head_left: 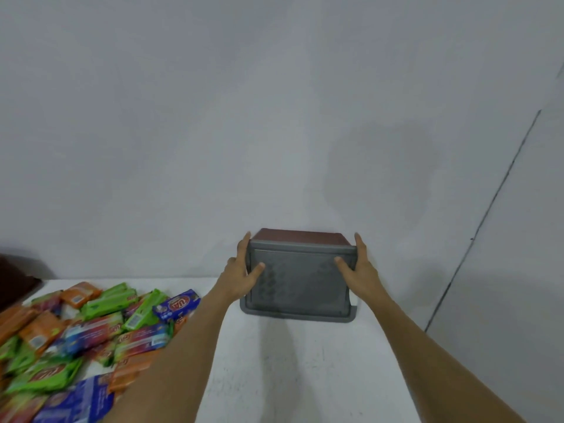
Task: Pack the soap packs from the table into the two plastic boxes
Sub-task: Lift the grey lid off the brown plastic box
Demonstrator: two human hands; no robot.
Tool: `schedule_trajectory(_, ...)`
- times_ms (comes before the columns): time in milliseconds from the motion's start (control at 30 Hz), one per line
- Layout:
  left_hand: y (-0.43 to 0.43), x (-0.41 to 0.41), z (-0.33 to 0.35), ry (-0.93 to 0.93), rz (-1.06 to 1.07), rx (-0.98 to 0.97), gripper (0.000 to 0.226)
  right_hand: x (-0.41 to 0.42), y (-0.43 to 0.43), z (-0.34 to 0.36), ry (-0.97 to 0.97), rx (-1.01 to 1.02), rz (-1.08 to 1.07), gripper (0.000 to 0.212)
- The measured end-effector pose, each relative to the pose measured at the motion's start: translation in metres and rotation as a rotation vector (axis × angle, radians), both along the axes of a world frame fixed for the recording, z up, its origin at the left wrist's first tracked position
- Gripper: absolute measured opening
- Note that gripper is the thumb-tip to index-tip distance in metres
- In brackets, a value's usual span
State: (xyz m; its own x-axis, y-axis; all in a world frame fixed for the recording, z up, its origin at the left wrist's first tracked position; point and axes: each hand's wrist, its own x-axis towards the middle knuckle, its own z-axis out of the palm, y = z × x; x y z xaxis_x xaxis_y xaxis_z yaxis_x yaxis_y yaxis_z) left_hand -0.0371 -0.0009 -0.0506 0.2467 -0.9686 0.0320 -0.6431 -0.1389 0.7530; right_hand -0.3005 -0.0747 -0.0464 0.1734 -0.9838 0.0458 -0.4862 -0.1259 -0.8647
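Observation:
A grey plastic box point(297, 285) stands tipped on the white table point(305, 361) near the wall, its open side facing me. A dark red box point(300, 236) shows behind its top edge. My left hand point(242, 274) grips the grey box's left side, thumb inside the rim. On the box's right side my right hand point(358, 270) grips in the same way, thumb inside. A heap of soap packs point(91, 325) in orange, green, blue and red wrappers lies at the left of the table.
A pale wall point(274, 117) rises directly behind the table. A dark brown object point(15, 279) sits at the far left edge. The table's right edge point(427, 346) drops off beside a second wall.

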Motion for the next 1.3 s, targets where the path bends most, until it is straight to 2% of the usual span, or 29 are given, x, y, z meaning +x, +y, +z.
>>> schedule_trajectory(100,-0.002,0.000,-0.002,-0.044,0.074,0.026,0.077,0.002,-0.002,0.003,-0.008,0.008,-0.028,0.074)
schedule_trajectory(233,0.005,0.002,0.005,-0.221,0.103,-0.037,0.068,-0.003,0.004,0.020,-0.022,-0.069,-0.019,0.069)
schedule_trajectory(433,0.040,-0.002,0.010,-0.402,0.126,-0.097,0.067,-0.026,0.031,0.027,0.145,-0.165,0.048,0.059)
schedule_trajectory(600,0.083,-0.012,-0.002,-0.375,0.116,0.040,0.065,-0.040,0.068,0.002,0.296,0.011,0.081,0.051)
schedule_trajectory(733,0.116,-0.019,-0.030,-0.398,0.096,0.092,0.068,-0.048,0.108,-0.022,0.295,0.066,0.090,0.056)
schedule_trajectory(1000,0.157,-0.029,-0.055,-0.345,0.136,0.113,0.067,-0.054,0.144,-0.049,0.376,-0.008,0.106,0.059)
schedule_trajectory(1133,0.172,-0.044,-0.048,-0.461,0.251,0.167,0.069,-0.067,0.152,-0.054,0.324,0.036,0.138,0.064)
schedule_trajectory(1300,0.178,-0.053,-0.048,-0.519,0.344,0.179,0.067,-0.072,0.165,-0.054,0.195,0.193,0.051,0.067)
